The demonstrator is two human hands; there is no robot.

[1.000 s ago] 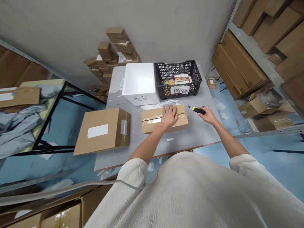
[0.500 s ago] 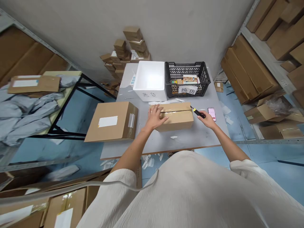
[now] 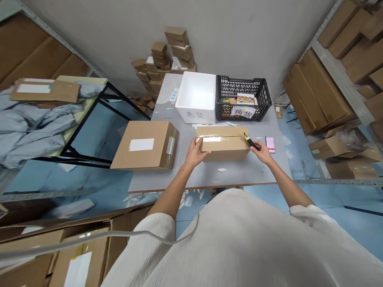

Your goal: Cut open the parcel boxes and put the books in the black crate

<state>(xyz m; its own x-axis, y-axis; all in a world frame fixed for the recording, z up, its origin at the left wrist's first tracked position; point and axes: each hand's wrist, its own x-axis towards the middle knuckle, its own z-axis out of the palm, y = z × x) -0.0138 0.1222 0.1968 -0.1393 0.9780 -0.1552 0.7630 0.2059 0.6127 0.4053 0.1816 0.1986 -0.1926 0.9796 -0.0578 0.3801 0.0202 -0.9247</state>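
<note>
A taped cardboard box (image 3: pixel 226 154) lies on the grey table in front of me. My left hand (image 3: pixel 196 153) grips its left end, the thumb near the top edge and the other fingers partly hidden at the side. A black and yellow utility knife (image 3: pixel 252 144) is held in my right hand (image 3: pixel 262 152), its blade tip by the right end of the box's top seam. I cannot tell whether the blade touches the tape. Just right of that hand lies a phone (image 3: pixel 270 144) with a pink screen.
Behind the box stand a white foam bin (image 3: pixel 196 116) and a black plastic crate (image 3: pixel 263 111) with small packages inside. A larger labelled carton (image 3: pixel 149 157) sits at the table's left edge. Paper scraps lie about. Shelves with boxes (image 3: pixel 317 87) rise at the right.
My left hand has slid from the top of the box to its left end. The knife stays at the right end of the seam. The view has shifted slightly.
</note>
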